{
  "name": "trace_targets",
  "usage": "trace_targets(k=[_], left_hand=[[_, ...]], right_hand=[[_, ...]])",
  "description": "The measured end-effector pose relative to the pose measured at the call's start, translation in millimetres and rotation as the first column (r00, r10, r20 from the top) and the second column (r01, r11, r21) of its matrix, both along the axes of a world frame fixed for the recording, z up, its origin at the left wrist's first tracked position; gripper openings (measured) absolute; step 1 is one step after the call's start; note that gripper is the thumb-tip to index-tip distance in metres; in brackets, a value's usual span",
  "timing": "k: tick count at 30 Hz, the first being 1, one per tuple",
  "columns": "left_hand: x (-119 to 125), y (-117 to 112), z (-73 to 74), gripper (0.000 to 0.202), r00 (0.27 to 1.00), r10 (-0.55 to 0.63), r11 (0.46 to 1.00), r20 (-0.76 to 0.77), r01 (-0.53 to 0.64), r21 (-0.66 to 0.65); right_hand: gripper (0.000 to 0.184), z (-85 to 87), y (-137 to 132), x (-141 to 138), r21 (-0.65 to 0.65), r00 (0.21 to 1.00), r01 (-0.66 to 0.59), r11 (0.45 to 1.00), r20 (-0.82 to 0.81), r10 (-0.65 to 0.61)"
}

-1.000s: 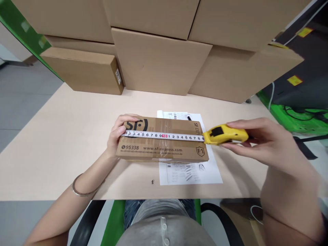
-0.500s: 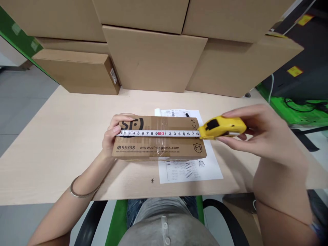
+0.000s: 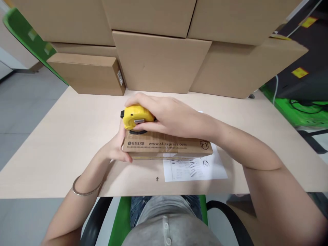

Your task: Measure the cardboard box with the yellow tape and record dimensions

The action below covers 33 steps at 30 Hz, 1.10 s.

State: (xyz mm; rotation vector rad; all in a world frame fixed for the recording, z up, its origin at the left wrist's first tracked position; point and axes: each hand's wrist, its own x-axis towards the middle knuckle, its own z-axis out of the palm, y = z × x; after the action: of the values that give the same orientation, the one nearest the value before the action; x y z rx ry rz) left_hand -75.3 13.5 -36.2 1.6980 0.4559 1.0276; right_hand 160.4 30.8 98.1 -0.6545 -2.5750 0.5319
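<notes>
A yellow tape measure (image 3: 137, 115) is gripped in my right hand (image 3: 166, 114), above the left part of a small cardboard box (image 3: 167, 143). No blade shows drawn out across the box. My left hand (image 3: 112, 147) holds the box by its left end, its thumb at the lower front corner; the fingertips are partly hidden behind the tape measure. The box has printed lettering and clear tape, and lies on printed paper (image 3: 194, 172). My right hand and forearm cover much of its top.
Large cardboard boxes (image 3: 161, 63) are stacked along the back of the table (image 3: 84, 136). A flatter brown box (image 3: 84, 73) stands at the back left. Past the right edge are a dark machine (image 3: 299, 58) and a green surface with cables (image 3: 307, 111).
My right hand has moved left with the tape measure, from the box's right end to its left end. The blade has gone back in. My left hand has shifted its hold, thumb now lower.
</notes>
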Motion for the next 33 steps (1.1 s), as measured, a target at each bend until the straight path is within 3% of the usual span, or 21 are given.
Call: trace_targets(k=[3, 5, 7, 9, 11, 13, 15, 17, 19, 22, 25, 28, 30, 31, 33], left_hand=[[-1, 4, 2.3, 0.137, 0.997, 0.048, 0.993, -0.061, -0.041, 0.115], [3, 5, 2.6, 0.136, 0.99, 0.135, 0.982, -0.051, -0.127, 0.142], [8, 4, 4.4, 0.113, 0.97, 0.241, 0.968, 0.012, -0.241, 0.065], [14, 0, 10.1, 0.08, 0.927, 0.363, 0.927, 0.092, -0.349, -0.139], [20, -5, 19.7, 0.052, 0.87, 0.484, 0.817, 0.096, -0.41, -0.406], [27, -12, 30.5, 0.037, 0.85, 0.527, 0.67, 0.006, -0.41, -0.619], [34, -18, 38.6, 0.038, 0.87, 0.484, 0.553, -0.093, -0.387, -0.738], [41, -21, 41.4, 0.038, 0.885, 0.443, 0.498, -0.144, -0.376, -0.782], [45, -21, 39.0, 0.035, 0.888, 0.433, 0.495, -0.157, -0.379, -0.782], [48, -17, 30.9, 0.033, 0.895, 0.416, 0.514, -0.158, -0.375, -0.771], [46, -12, 23.6, 0.033, 0.899, 0.404, 0.509, -0.17, -0.376, -0.775], [43, -7, 17.1, 0.034, 0.891, 0.423, 0.525, -0.163, -0.388, -0.758], [40, -3, 13.2, 0.032, 0.875, 0.453, 0.558, -0.172, -0.428, -0.711], [39, -2, 11.7, 0.031, 0.865, 0.468, 0.575, -0.18, -0.453, -0.682], [37, 1, 10.6, 0.028, 0.855, 0.485, 0.588, -0.186, -0.476, -0.654]], right_hand=[[0.037, 4.9, 1, 18, -0.01, 0.986, 0.128, 0.992, -0.103, -0.129], [0.044, 9.3, -3, 35, -0.045, 0.943, 0.257, 0.965, -0.205, -0.261], [0.048, 12.0, -13, 53, -0.12, 0.886, 0.345, 0.931, -0.284, -0.365], [0.049, 10.4, -28, 68, -0.229, 0.856, 0.352, 0.907, -0.313, -0.411], [0.048, 3.3, -45, 77, -0.353, 0.867, 0.293, 0.889, -0.293, -0.402], [0.046, -8.3, -59, 79, -0.457, 0.898, 0.232, 0.859, -0.239, -0.369], [0.043, -21.3, -68, 78, -0.521, 0.923, 0.216, 0.826, -0.167, -0.347], [0.043, -32.9, -72, 75, -0.539, 0.934, 0.253, 0.803, -0.081, -0.349], [0.046, -41.6, -72, 71, -0.476, 0.927, 0.337, 0.812, 0.015, -0.375], [0.043, -50.3, -68, 65, -0.2, 0.899, 0.438, 0.877, 0.089, -0.428], [0.04, -56.5, -62, 62, 0.046, 0.9, 0.428, 0.903, 0.068, -0.43], [0.043, -64.0, -52, 73, 0.09, 0.897, 0.441, 0.893, -0.006, -0.443], [0.038, -72.8, -41, 91, 0.027, 0.836, 0.541, 0.841, -0.124, -0.534], [0.035, -79.1, -34, 103, -0.031, 0.775, 0.619, 0.785, -0.141, -0.617], [0.034, -95.4, -19, 127, -0.133, 0.615, 0.78, 0.611, -0.015, -0.788]])
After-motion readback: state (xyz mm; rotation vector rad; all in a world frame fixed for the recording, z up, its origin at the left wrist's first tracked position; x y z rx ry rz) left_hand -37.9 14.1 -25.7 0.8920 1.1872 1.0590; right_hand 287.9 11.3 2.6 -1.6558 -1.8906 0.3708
